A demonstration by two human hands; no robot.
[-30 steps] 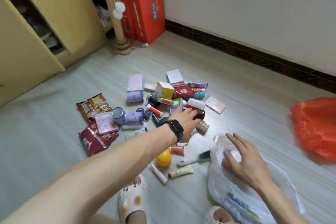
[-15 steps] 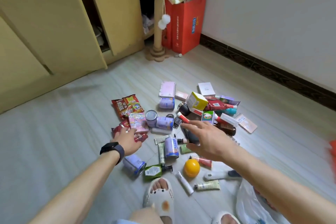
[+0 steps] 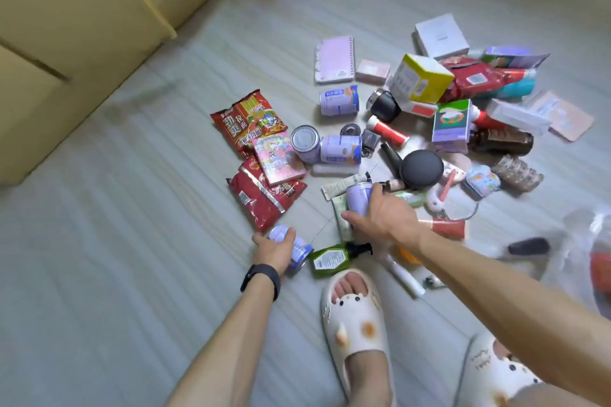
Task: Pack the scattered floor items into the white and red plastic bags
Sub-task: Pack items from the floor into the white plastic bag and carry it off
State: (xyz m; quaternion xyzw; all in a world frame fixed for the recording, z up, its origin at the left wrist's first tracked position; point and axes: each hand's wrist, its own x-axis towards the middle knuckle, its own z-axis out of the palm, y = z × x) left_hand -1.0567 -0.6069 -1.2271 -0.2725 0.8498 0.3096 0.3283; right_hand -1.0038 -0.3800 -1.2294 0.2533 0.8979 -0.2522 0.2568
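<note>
Scattered items cover the floor ahead of me. My left hand (image 3: 276, 249), with a black watch on the wrist, grips a purple can (image 3: 299, 249) lying on the floor near my foot. My right hand (image 3: 385, 216) grips a second purple can (image 3: 358, 196) in the middle of the pile. Beside the left can lies a green pump bottle (image 3: 334, 258). Two red snack bags (image 3: 248, 122) (image 3: 264, 198) lie to the left. The white plastic bag (image 3: 591, 258) shows blurred at the right edge. No red bag is in view.
More purple cans (image 3: 340, 99) (image 3: 305, 140), a pink notebook (image 3: 334, 58), a yellow-white box (image 3: 421, 78), a white box (image 3: 441, 35), a round black case (image 3: 421, 165) and tubes lie in the pile. Yellow cabinets (image 3: 66, 43) stand at the left. My slippers (image 3: 355, 317) are below.
The view has tilted down and closer. My left hand moved back onto the can near my foot; my right hand dropped onto the can in the pile. Both now hold cans.
</note>
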